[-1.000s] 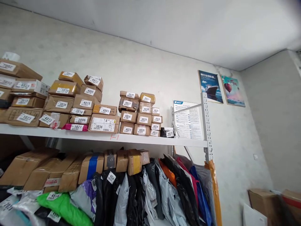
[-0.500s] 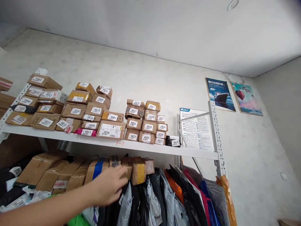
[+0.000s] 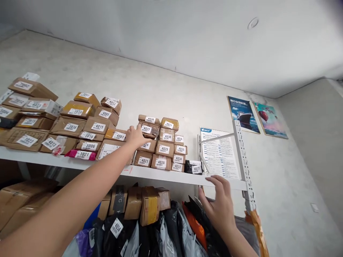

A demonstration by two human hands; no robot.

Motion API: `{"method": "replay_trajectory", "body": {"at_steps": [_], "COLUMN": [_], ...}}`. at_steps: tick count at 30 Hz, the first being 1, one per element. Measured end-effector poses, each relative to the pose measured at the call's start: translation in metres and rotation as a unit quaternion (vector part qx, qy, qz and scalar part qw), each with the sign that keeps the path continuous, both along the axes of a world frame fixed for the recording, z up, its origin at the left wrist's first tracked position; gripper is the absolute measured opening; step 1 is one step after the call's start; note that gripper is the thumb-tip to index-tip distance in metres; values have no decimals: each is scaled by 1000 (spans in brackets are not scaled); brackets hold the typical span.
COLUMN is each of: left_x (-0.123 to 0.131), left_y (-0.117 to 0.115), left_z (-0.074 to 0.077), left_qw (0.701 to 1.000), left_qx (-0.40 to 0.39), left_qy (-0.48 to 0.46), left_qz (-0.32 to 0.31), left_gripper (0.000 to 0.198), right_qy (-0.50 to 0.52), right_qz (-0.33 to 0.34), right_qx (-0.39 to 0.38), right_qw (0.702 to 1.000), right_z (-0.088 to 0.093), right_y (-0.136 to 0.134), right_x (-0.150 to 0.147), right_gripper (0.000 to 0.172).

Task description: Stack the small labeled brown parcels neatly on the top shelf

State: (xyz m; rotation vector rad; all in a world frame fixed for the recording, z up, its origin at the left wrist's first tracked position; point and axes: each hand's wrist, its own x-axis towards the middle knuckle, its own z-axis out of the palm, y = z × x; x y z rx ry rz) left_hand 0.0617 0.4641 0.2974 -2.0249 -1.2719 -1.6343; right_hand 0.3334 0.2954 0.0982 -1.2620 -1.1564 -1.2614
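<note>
My left hand [image 3: 136, 136] reaches up to the top shelf [image 3: 160, 174] and touches the left side of a stack of small brown parcels, at the one labelled 4027 [image 3: 149, 129] and the one labelled 4026 [image 3: 147, 145]. Its fingers are bent against the boxes, and whether they grip one is not visible. My right hand [image 3: 220, 205] is raised below the shelf's front edge, fingers spread and holding nothing. A small black parcel labelled 4037 [image 3: 193, 167] lies at the right end of the stack.
More labelled cardboard parcels [image 3: 69, 125] fill the left of the top shelf. Below hang boxes [image 3: 146, 204] and soft mailer bags [image 3: 166, 232]. A white perforated shelf post [image 3: 242, 160] stands at the right, with a printed notice [image 3: 219, 153] and two posters [image 3: 257, 116] on the wall.
My left hand rose from the lower shelf's boxes to the small parcel stack on the top shelf. My right hand came into view under the shelf edge.
</note>
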Motion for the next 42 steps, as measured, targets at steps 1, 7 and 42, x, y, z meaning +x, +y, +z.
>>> {"method": "replay_trajectory", "body": {"at_steps": [1, 7, 42], "left_x": [8, 49, -29], "left_y": [1, 16, 69], "left_z": [3, 27, 66], "left_qw": [1000, 995, 958], "left_qx": [-3, -23, -26], "left_qy": [-9, -86, -222], "left_qz": [4, 38, 178], "left_gripper": [106, 122, 118], "right_qy": [32, 240, -144], "right_qz": [-33, -255, -295], "right_qx": [-24, -265, 46], "right_qw": [999, 898, 943], "right_z": [6, 21, -3], "right_y": [8, 60, 79], "right_x": [15, 110, 187], "right_gripper": [49, 116, 34]}}
